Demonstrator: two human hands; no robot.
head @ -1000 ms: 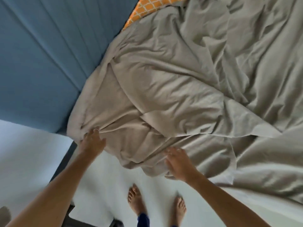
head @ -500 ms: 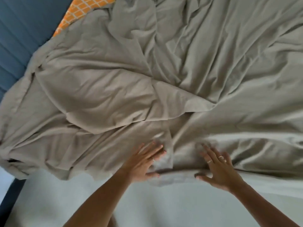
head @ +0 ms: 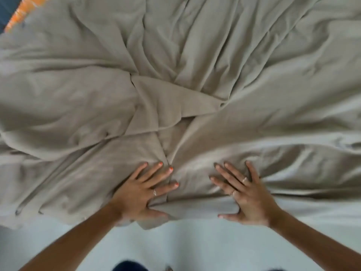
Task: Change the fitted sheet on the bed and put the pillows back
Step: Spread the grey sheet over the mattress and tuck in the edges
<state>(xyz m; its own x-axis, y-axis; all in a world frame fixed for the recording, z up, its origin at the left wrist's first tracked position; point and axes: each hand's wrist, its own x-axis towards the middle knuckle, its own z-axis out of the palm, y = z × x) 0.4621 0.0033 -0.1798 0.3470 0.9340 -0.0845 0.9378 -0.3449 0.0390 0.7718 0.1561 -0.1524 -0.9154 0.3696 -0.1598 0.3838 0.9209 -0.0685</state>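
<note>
Fitted sheet (head: 195,79), grey-beige, rumpled across the bed.
Left hand (head: 142,194) and right hand (head: 248,200): flat, fingers spread, pressing the sheet's near edge beside bare white mattress (head: 185,245); orange pillow (head: 21,14) far left.

I see the white mattress (head: 195,243) bare below my palms; rumpled grey sheet (head: 175,85) spread beyond my fingertips.

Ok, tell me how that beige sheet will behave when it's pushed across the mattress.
The beige sheet is probably floppy: it lies in deep folds. It will likely bunch ahead of the left hand and right hand rather than slide whole. It looks light.
</note>
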